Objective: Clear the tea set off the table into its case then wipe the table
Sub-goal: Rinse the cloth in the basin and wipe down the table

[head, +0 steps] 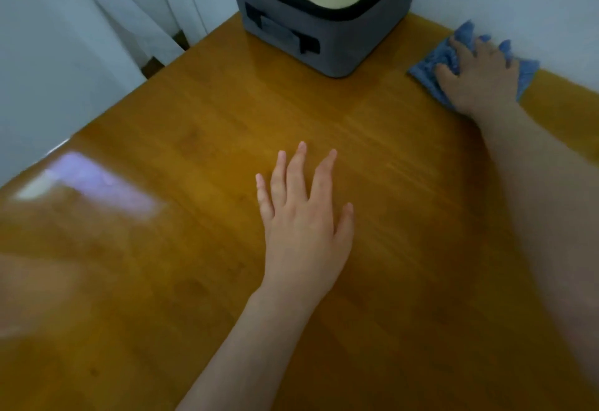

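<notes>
Head view of a glossy amber wooden tabletop [194, 248] set into a corner of pale walls. The left hand [303, 225] lies palm down near the middle of the tabletop, fingers extended and slightly spread, holding nothing. The right hand [476, 76], far forward and to the right of the left hand, presses flat on a crumpled blue cloth [428, 68], fingers spread over it; folds of cloth project beyond the fingertips toward the wall and past both sides of the hand. The cloth lies against the foot of the right-hand wall. The case [321, 18], grey-sided with a black zip line and a cream lid bearing a red dot and dark leaf print, stands closed on the tabletop in the far corner, ahead of the left hand and just left of the right hand, apart from the cloth. A black strap crosses its near side. A bright window reflection lies on the tabletop to the left of the left hand.
</notes>
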Action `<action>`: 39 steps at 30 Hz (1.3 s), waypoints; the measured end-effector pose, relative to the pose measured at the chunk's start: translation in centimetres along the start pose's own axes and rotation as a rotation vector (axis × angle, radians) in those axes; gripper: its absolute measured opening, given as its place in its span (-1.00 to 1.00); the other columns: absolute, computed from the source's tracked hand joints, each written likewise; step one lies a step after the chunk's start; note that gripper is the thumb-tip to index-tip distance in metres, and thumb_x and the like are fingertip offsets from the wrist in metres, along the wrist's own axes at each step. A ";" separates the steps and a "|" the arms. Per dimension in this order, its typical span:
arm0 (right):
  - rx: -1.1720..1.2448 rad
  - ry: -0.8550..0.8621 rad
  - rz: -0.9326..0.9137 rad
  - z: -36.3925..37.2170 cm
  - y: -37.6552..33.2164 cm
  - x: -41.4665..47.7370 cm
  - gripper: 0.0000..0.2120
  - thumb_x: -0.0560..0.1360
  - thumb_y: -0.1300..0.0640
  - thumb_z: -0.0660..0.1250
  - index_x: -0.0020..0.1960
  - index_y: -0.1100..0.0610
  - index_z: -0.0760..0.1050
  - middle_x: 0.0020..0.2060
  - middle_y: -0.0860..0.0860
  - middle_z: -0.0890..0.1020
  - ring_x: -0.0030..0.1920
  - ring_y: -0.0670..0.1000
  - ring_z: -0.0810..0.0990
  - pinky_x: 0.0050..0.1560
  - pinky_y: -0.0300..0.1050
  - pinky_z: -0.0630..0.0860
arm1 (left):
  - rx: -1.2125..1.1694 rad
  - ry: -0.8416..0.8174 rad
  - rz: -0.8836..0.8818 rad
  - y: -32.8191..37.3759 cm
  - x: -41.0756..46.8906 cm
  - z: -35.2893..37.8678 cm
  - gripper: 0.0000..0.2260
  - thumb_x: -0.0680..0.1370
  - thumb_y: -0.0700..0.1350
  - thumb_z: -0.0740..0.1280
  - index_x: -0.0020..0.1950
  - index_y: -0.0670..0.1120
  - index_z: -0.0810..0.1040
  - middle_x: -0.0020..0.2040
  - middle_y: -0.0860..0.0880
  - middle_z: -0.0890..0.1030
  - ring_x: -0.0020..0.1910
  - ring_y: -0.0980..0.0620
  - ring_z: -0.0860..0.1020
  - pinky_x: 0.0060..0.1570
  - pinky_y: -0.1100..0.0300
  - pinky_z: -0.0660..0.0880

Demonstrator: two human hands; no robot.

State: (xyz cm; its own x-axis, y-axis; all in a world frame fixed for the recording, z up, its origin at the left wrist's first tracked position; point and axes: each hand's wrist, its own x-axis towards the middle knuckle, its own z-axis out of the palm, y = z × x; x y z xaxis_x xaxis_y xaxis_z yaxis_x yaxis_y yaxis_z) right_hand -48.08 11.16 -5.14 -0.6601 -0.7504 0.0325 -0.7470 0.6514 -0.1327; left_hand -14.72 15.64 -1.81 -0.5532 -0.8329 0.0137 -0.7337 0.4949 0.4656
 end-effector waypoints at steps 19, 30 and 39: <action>0.042 -0.046 -0.108 0.5 -6.4 -19.2 -0.42 0.57 -0.26 -0.04 0.56 -0.15 0.05 0.56 0.01 0.08 0.56 0.09 -0.04 0.49 0.25 -0.18 | -0.010 -0.048 0.001 1.7 -6.8 -0.6 -0.46 0.60 0.05 0.20 0.54 0.22 0.08 0.59 0.00 -0.02 0.56 -0.05 -0.14 0.49 -0.16 -0.22; 0.074 -0.081 -0.186 -0.1 -8.0 -38.6 -0.45 0.57 -0.24 -0.04 0.54 -0.19 0.07 0.57 0.02 0.06 0.56 0.13 -0.06 0.42 0.40 -0.21 | 0.052 -0.013 -0.052 0.0 -19.7 -2.2 -0.51 0.60 0.09 0.17 0.53 0.23 0.13 0.58 -0.03 0.05 0.57 -0.08 -0.09 0.47 -0.20 -0.20; 0.104 -0.141 -0.326 -0.1 -11.5 -51.9 -0.43 0.54 -0.28 0.02 0.53 -0.20 0.12 0.55 0.07 0.12 0.55 0.18 -0.02 0.38 0.47 -0.13 | 0.126 0.002 -0.128 -2.8 -27.9 -5.3 -0.55 0.62 0.15 0.10 0.52 0.22 0.17 0.58 -0.05 0.09 0.56 -0.11 -0.05 0.47 -0.21 -0.19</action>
State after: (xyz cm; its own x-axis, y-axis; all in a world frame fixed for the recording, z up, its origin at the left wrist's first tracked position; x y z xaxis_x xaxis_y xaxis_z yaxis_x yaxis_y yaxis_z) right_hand -5.27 42.61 -5.18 -0.3656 -0.9296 -0.0461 -0.8998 0.3657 -0.2380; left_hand 4.85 36.22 1.16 -0.4516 -0.8914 -0.0370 -0.8416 0.4119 0.3494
